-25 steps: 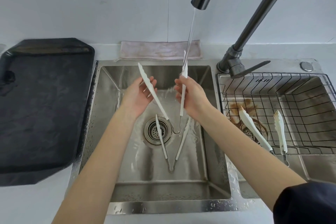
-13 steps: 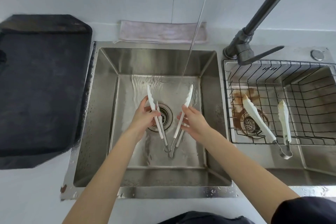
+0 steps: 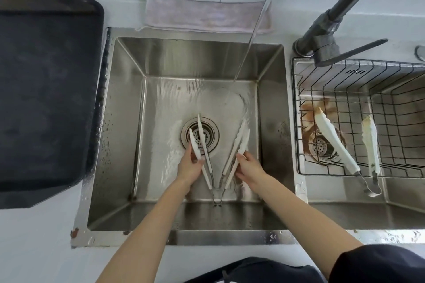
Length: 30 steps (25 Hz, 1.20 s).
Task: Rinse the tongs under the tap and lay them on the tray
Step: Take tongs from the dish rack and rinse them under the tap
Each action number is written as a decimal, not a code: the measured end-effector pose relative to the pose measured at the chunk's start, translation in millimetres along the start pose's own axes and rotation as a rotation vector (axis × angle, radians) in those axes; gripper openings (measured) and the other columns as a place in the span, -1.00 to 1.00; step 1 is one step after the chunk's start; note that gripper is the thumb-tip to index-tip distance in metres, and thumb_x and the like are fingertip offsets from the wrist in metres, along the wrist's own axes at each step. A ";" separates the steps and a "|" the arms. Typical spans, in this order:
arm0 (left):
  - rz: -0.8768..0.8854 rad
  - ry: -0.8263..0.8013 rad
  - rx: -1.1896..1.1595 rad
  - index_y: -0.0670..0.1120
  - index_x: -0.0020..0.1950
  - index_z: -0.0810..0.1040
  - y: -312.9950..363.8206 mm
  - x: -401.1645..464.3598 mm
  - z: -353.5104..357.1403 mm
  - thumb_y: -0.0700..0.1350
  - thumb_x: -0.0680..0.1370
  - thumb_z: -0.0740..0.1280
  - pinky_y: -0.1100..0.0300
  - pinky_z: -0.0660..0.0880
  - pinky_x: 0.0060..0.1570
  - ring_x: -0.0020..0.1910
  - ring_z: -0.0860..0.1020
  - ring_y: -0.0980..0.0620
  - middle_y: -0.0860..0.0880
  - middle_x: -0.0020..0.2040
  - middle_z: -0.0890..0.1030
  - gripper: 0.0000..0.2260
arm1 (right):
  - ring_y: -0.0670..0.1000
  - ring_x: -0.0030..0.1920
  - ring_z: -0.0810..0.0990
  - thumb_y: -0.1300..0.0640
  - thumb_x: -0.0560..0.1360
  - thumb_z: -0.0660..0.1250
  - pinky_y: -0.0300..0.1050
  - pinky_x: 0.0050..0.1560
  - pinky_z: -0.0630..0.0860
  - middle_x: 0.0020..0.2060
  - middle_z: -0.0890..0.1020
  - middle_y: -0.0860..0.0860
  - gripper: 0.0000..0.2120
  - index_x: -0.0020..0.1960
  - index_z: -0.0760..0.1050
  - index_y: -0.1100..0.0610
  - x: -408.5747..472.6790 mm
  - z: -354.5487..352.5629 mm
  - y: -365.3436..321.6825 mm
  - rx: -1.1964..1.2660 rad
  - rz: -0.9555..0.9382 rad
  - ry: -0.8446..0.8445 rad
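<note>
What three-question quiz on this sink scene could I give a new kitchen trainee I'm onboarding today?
1. True or false: the water stream is landing on the held tongs.
2. Multiple choice: the stained tongs lie in A) the black tray, B) the wire basket, C) the left sink.
3. Fill in: the black tray sits to the ____ of the left sink.

Key
1. False; it hits the sink floor behind them, while the left hand and right hand hold them low, over a second pair.
2. B
3. left

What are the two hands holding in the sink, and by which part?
One pair of white tongs: left hand on one arm, right hand on the other, both around mid-length.
</note>
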<state>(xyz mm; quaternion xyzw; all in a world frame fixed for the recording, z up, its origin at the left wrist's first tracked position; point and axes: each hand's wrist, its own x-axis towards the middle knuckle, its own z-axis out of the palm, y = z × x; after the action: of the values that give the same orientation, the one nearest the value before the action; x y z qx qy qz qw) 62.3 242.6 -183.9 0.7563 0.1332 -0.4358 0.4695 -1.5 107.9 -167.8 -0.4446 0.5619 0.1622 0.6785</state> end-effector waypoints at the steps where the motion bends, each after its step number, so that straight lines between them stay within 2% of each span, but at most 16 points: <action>1: -0.004 0.010 -0.001 0.06 0.47 0.17 -2.8 2.1 1.7 -0.29 0.53 0.21 -0.07 0.40 0.29 0.27 0.44 -0.11 -0.12 0.32 0.48 -0.44 | 0.15 0.28 0.49 0.20 0.62 0.06 -0.07 0.22 0.43 0.30 0.51 0.15 -0.66 0.39 0.32 0.16 4.3 0.3 1.6 -0.018 -0.003 0.001; 4: 0.006 0.051 0.014 0.08 0.44 0.21 -3.3 8.0 6.2 -0.28 0.53 0.21 0.18 0.38 0.19 0.18 0.44 0.04 -0.04 0.30 0.49 -0.47 | 0.15 0.28 0.48 0.17 0.62 0.08 -0.08 0.27 0.41 0.30 0.50 0.14 -0.66 0.37 0.34 0.15 16.1 2.1 2.8 -0.144 -0.004 0.055; 6: 0.022 0.085 0.038 0.08 0.43 0.23 -0.6 11.2 10.5 -0.29 0.53 0.21 0.23 0.34 0.09 0.09 0.41 0.09 -0.04 0.28 0.49 -0.47 | 0.17 0.28 0.48 0.15 0.60 0.10 0.05 0.35 0.38 0.29 0.51 0.15 -0.65 0.37 0.35 0.15 21.9 3.5 2.9 -0.219 -0.004 0.105; 8: 0.004 0.105 0.050 0.06 0.43 0.25 2.6 13.2 14.9 -0.30 0.52 0.19 0.23 0.34 0.05 0.09 0.44 0.04 -0.09 0.26 0.50 -0.48 | 0.17 0.24 0.50 0.14 0.59 0.13 0.09 0.33 0.41 0.25 0.52 0.15 -0.65 0.36 0.35 0.17 22.5 3.2 1.2 -0.259 0.003 0.121; 12: -0.010 0.131 0.068 0.00 0.39 0.32 6.1 14.4 18.3 -0.36 0.50 0.16 0.26 0.37 0.02 0.01 0.43 0.05 -0.12 0.19 0.52 -0.50 | 0.08 0.05 0.53 0.18 0.57 0.17 0.01 0.23 0.50 0.11 0.55 0.10 -0.58 0.41 0.29 0.17 21.6 -0.6 -4.1 -0.232 0.022 0.129; 14: -0.033 0.134 0.052 -0.05 0.37 0.35 7.1 13.7 17.3 -0.37 0.48 0.18 0.18 0.44 0.04 0.02 0.49 -0.02 -0.11 0.12 0.54 -0.52 | 0.07 -0.01 0.50 0.21 0.57 0.16 0.03 0.23 0.50 -0.09 0.52 0.03 -0.56 0.44 0.26 0.16 20.3 -1.6 -5.2 -0.247 0.020 0.138; 15: -0.060 0.125 0.029 -0.08 0.37 0.34 7.8 13.4 16.5 -0.37 0.48 0.19 0.10 0.48 0.10 0.07 0.51 -0.07 -0.12 0.14 0.54 -0.52 | 0.10 0.02 0.53 0.22 0.56 0.15 0.04 0.25 0.49 -0.10 0.52 0.04 -0.57 0.43 0.27 0.17 18.6 -1.5 -5.8 -0.249 0.018 0.138; 18: -0.103 0.100 -0.017 -0.12 0.33 0.36 8.4 12.7 14.8 -0.36 0.48 0.20 0.00 0.46 0.22 0.17 0.51 -0.11 -0.13 0.20 0.53 -0.57 | 0.19 0.22 0.52 0.25 0.54 0.12 0.09 0.29 0.46 0.17 0.54 0.19 -0.63 0.35 0.35 0.21 15.0 1.3 -6.4 -0.286 -0.011 0.127; 21: -0.085 0.093 -0.031 -0.12 0.27 0.41 12.3 10.4 13.5 -0.31 0.49 0.19 0.03 0.43 0.22 0.19 0.50 -0.10 -0.09 0.15 0.54 -0.65 | 0.22 0.27 0.46 0.25 0.54 0.10 0.10 0.34 0.38 0.26 0.48 0.24 -0.62 0.34 0.32 0.28 10.4 3.4 -10.7 -0.351 -0.048 0.102; 23: -0.063 0.079 -0.016 -0.13 0.28 0.41 18.9 8.0 10.7 -0.28 0.51 0.18 0.11 0.39 0.17 0.20 0.47 -0.07 -0.05 0.18 0.52 -0.66 | 0.20 0.28 0.44 0.23 0.56 0.09 -0.02 0.35 0.35 0.28 0.45 0.24 -0.60 0.38 0.28 0.28 6.7 3.2 -16.5 -0.385 -0.072 0.077; 24: -0.046 0.074 0.000 -0.14 0.29 0.40 23.0 6.4 8.9 -0.27 0.51 0.18 0.14 0.37 0.15 0.20 0.46 -0.05 -0.03 0.17 0.50 -0.66 | 0.16 0.25 0.45 0.21 0.57 0.08 -0.11 0.29 0.34 0.26 0.47 0.21 -0.59 0.40 0.26 0.24 3.9 2.4 -20.2 -0.419 -0.093 0.064; 26: 0.003 0.062 0.063 -0.15 0.36 0.35 33.1 1.9 4.3 -0.25 0.52 0.17 0.17 0.37 0.20 0.22 0.45 -0.03 -0.03 0.20 0.47 -0.61 | 0.12 0.25 0.43 0.17 0.58 0.08 -0.15 0.18 0.32 0.27 0.45 0.14 -0.57 0.44 0.22 0.19 -2.7 0.0 -29.3 -0.526 -0.162 0.044; 28: 0.062 0.050 0.166 -0.13 0.42 0.27 45.1 -4.5 0.2 -0.22 0.52 0.17 0.08 0.36 0.30 0.29 0.43 -0.08 -0.08 0.36 0.42 -0.55 | 0.14 0.35 0.38 0.14 0.58 0.10 -0.11 0.24 0.33 0.39 0.38 0.13 -0.52 0.48 0.16 0.16 -10.7 -3.8 -38.9 -0.637 -0.258 0.041; 30: 0.154 0.044 0.326 -0.13 0.43 0.25 58.2 -14.7 -1.4 -0.20 0.52 0.16 0.11 0.33 0.31 0.33 0.40 -0.11 -0.13 0.40 0.40 -0.54 | 0.13 0.41 0.33 0.14 0.57 0.13 -0.12 0.30 0.31 0.46 0.29 0.11 -0.47 0.51 0.10 0.16 -22.5 -10.1 -46.8 -0.712 -0.380 0.042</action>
<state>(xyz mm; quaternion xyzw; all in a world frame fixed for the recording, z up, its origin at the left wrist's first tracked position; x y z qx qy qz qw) 89.9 216.3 -137.6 0.8398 0.0128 -0.3977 0.3694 18.9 80.4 -127.4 -0.7510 0.3923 0.2091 0.4882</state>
